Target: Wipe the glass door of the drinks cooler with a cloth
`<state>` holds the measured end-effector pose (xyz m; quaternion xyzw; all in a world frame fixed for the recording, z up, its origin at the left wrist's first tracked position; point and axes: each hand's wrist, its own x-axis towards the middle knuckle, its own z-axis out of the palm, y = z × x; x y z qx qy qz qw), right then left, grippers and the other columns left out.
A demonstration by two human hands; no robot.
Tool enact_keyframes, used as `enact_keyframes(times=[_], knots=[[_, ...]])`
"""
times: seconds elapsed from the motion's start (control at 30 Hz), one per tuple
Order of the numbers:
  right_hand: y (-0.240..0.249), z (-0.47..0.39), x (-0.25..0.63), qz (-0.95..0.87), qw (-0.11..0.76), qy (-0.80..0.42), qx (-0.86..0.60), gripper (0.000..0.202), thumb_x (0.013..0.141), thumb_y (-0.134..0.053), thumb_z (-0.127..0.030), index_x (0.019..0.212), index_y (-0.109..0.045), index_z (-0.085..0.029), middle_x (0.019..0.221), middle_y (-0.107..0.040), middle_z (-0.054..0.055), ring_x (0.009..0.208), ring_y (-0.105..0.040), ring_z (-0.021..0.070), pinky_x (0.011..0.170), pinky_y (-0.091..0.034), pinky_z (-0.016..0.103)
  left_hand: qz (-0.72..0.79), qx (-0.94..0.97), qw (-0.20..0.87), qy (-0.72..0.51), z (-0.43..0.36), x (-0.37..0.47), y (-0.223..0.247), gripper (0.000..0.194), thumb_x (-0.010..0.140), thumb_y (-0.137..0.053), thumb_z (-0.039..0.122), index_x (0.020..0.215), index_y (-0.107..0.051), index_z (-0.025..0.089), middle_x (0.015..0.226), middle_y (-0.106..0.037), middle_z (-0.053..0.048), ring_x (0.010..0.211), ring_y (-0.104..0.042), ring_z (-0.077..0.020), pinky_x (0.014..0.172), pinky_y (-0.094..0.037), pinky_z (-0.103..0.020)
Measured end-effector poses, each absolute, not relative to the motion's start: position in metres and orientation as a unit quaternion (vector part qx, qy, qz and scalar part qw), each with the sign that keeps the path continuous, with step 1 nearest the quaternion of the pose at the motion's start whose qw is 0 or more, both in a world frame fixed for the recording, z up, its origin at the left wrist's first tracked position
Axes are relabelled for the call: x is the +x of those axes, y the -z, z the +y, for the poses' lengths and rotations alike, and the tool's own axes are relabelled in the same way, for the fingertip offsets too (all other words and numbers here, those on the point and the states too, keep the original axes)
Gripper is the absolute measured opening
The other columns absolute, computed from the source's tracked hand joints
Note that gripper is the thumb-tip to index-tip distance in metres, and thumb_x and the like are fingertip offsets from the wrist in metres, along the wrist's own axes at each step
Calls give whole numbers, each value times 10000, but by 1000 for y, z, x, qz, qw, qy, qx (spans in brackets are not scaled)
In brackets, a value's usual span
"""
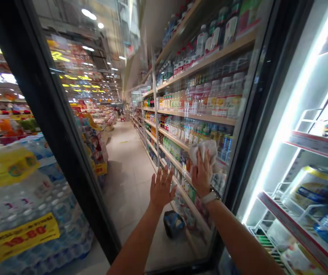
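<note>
Many packs of bottled water (66,208) stand stacked at near left, a yellow price sign (23,235) across their front, beyond the dark left bar (60,137) of a glass door's frame. Through the pane (126,221), a pale aisle floor (124,152) runs to the far end of a brightly lit store.

Near the middle, the person's left hand (162,188) is raised toward the glass, its fingers spread and nothing in its hold; whether it touches the pane cannot be told. Low and to its right shows 1 dark object (174,224), too blurred to name. Farther right, the right hand (202,173), a band (210,197) at its wrist, holds a pale, crumpled cloth (213,148) under partly extended fingers, apparently against the glass. Behind it, shelves of bottles (224,95) recede along the aisle's right side.

Wiping the pane appears to be the step in hand. The next move, by this view, calls for a flat cloth and even pressure, with care near the frame's right bar (268,80).

At near right, past that bar, a lit cooler holds cans (314,189) on wire-fronted shelves (319,146).
</note>
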<state>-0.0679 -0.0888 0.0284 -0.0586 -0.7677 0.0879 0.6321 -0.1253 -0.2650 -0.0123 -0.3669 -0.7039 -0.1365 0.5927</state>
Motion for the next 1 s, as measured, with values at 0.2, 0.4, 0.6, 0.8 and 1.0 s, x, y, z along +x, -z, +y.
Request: enact_keyframes(times=[0.2, 0.4, 0.6, 0.8, 1.0], knots=[[108, -107, -59, -798, 594, -82, -58, 695, 973, -375, -166, 1586, -80, -308, 1644, -218, 83, 1495, -250, 317, 1049, -471, 515, -703, -354, 603, 126, -264, -123, 14, 649, 969, -420, 441, 1546, -261, 193, 1570, -338, -80, 1519, -142, -249, 1248, -98, -432], [65, -99, -57, -803, 589, -69, -51, 695, 977, -365, -163, 1585, -65, -315, 1652, -190, 91, 1508, -206, 317, 1111, -388, 567, -699, -343, 617, 117, -261, -126, 13, 629, 975, -436, 389, 1546, -254, 197, 1579, -304, -79, 1516, -137, -247, 1251, -103, -437], [-15, -92, -70, -787, 609, -91, -39, 675, 969, -359, -192, 1586, -105, -292, 1662, -153, 67, 1506, -219, 293, 1174, -293, 562, -704, -339, 615, 107, -259, -133, 11, 640, 971, -470, 333, 1551, -231, 205, 1580, -280, -83, 1509, -134, -247, 1252, -115, -438], [109, -128, -64, -842, 539, -29, -22, 725, 928, -360, -93, 1579, -149, -332, 1570, -397, 68, 1328, -521, 282, 1027, -475, 477, -705, -344, 612, 105, -259, -140, 14, 676, 952, -504, 335, 1554, -228, 202, 1568, -310, -104, 1503, -159, -263, 1249, -128, -457], [96, -132, -65, -837, 546, -18, -20, 736, 947, -359, -82, 1586, -69, -305, 1529, -459, 81, 1379, -465, 262, 1120, -365, 491, -708, -345, 605, 117, -259, -143, 17, 664, 954, -493, 342, 1553, -239, 208, 1563, -332, -103, 1503, -179, -254, 1250, -117, -444]])
